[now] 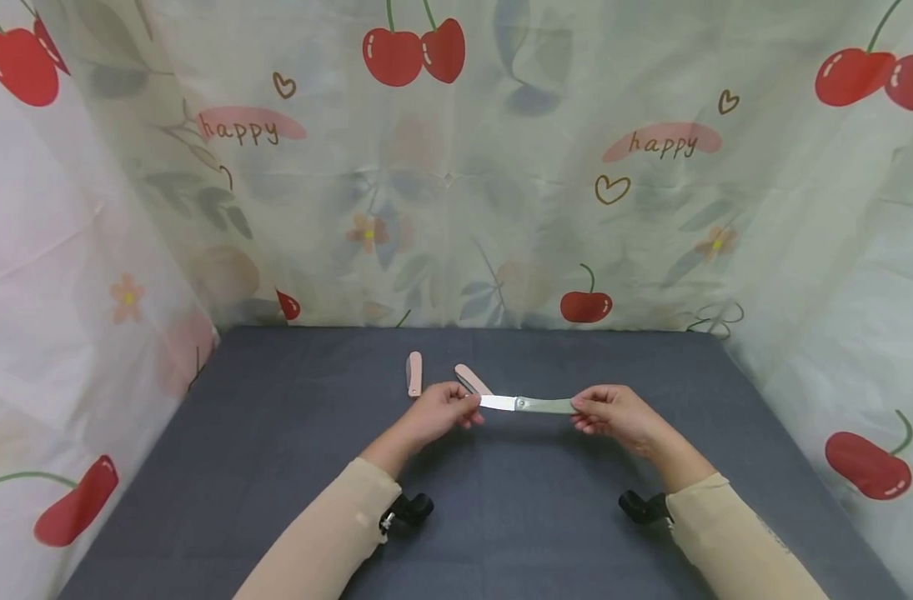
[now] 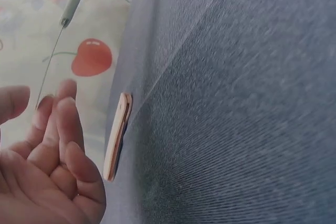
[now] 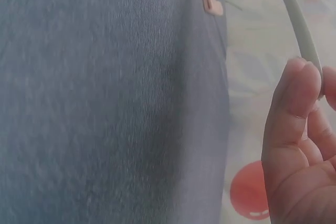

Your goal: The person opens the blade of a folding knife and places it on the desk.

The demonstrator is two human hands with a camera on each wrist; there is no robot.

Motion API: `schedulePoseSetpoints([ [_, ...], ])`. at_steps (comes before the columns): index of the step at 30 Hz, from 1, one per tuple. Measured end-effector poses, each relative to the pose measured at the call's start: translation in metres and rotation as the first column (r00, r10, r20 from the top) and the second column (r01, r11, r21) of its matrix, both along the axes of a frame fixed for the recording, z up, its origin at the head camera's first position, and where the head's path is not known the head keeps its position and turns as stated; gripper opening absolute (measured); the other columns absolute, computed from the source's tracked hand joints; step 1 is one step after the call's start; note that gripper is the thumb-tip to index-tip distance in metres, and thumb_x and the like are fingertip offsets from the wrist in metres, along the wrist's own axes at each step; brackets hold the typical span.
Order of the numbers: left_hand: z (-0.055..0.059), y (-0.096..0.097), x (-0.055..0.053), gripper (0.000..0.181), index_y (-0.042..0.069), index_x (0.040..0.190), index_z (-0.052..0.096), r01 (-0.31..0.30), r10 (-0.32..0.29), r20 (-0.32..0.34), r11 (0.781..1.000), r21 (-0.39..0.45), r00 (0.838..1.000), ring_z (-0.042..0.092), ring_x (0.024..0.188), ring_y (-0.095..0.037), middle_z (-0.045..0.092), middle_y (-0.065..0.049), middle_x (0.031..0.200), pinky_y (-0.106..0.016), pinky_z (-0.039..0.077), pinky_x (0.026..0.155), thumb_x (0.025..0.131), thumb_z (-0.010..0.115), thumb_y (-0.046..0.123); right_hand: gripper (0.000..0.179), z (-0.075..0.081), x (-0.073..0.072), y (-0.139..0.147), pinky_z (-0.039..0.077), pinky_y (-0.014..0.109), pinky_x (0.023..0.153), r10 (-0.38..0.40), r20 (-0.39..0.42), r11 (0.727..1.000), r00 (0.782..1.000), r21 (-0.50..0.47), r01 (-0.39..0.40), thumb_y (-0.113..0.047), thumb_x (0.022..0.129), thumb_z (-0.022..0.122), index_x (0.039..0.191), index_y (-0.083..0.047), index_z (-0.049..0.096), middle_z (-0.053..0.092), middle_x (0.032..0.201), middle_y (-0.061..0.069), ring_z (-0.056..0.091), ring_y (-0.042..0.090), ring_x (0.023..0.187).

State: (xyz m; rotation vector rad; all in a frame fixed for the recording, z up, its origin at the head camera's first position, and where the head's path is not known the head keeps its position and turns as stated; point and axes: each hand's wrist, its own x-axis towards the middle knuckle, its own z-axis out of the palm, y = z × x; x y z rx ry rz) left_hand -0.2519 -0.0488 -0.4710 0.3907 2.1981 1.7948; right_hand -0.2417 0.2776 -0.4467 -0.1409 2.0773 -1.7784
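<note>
A folding knife with a pale green handle is unfolded level between the two hands, its bright blade pointing left. My right hand pinches the end of the handle between thumb and fingers. At the blade's tip is my left hand; in the left wrist view its thumb stands apart from the blade and the index fingertip is right at the tip. Two pink-handled folding knives lie behind: one upright in view, one slanted and partly hidden by the left hand and green knife.
A dark grey cloth covers the table under both arms. Pale curtains printed with cherries stand at the back and both sides. Black wrist mounts stick out from the sleeves.
</note>
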Motion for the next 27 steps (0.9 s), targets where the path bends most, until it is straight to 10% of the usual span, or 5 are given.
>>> schedulePoseSetpoints([
  [12,-0.001,0.002,-0.021,0.020,0.002,0.093,0.066,-0.265,0.249,-0.103,0.942,-0.204,0.963,0.061,0.071,-0.015,0.073,-0.009,0.087,-0.029,0.046,0.067,0.100,0.058,0.018,0.022,-0.006,-0.007,0.022,0.057,0.027,0.070,-0.033,0.045,0.998,0.998,0.061,0.030,-0.011,0.101,0.060,0.107,0.009,0.066,0.070,0.084,0.007,0.067,0.011,0.073],
  [27,-0.007,0.020,-0.045,0.040,-0.004,0.120,0.062,-0.411,0.385,-0.160,0.762,-0.501,0.909,0.061,0.110,-0.036,0.065,-0.021,0.117,-0.047,0.047,0.094,0.098,0.060,0.029,0.020,-0.020,-0.016,0.032,0.057,0.026,0.066,-0.078,0.161,0.986,0.984,0.160,0.052,-0.010,0.099,0.063,0.105,0.009,0.066,0.071,0.080,0.007,0.067,0.011,0.069],
])
